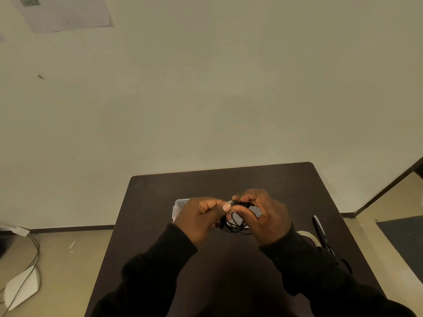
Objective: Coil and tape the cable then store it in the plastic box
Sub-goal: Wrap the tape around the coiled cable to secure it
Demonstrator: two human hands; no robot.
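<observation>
A thin black cable [235,226] hangs in loose loops between my two hands, above the dark table [160,202]. My left hand [199,216] pinches it from the left with thumb and fingers closed. My right hand [263,216] grips its upper part, where a thicker black plug end shows by the fingertips. Behind the hands lies a clear plastic box [179,205], mostly hidden by them. A roll of tape [307,236] sits on the table to the right, partly covered by my right sleeve.
Black-handled scissors [320,229] lie beside the tape roll near the table's right edge. On the floor to the left are a white object [21,289] and loose wires. A plain wall stands behind the table.
</observation>
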